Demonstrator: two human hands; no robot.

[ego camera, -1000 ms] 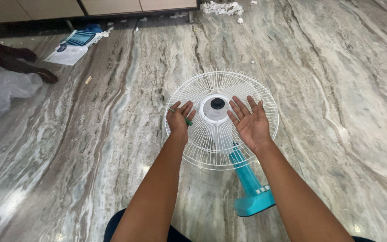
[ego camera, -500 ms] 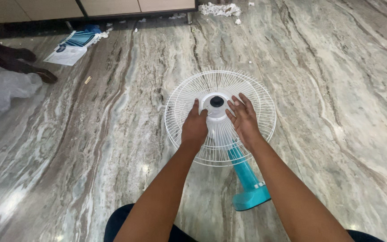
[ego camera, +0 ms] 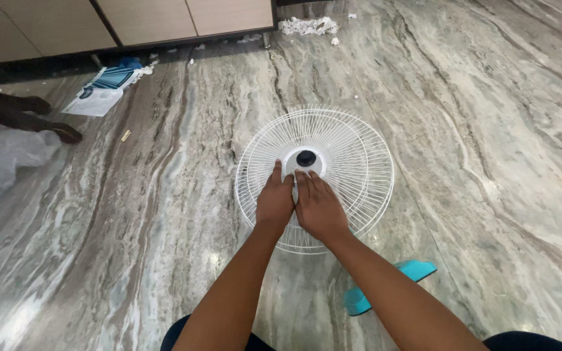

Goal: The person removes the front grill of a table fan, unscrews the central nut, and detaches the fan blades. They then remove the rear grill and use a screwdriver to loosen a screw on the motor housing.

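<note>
A white wire fan grille (ego camera: 359,162) lies face up on the marble floor, with a white hub and black knob (ego camera: 306,158) at its centre. My left hand (ego camera: 274,200) is curled shut on the wires just below the hub, one finger pointing at it. The thin green-handled tool seen in it earlier is hidden inside the fist. My right hand (ego camera: 320,207) lies flat on the grille beside my left, fingertips touching the hub's edge. The fan's teal base (ego camera: 417,270) shows below the grille, partly behind my right forearm.
A cabinet front (ego camera: 131,23) runs along the top left. A printed leaflet (ego camera: 99,94) and a crumpled clear plastic bag (ego camera: 1,159) lie on the floor at the left, near dark wooden furniture legs (ego camera: 27,110). White packing scraps (ego camera: 307,26) lie at the top.
Both hands have come together at the hub: the right turned palm down and slid left onto the grille, and the left closed over the green tool. The view shifted slightly.
</note>
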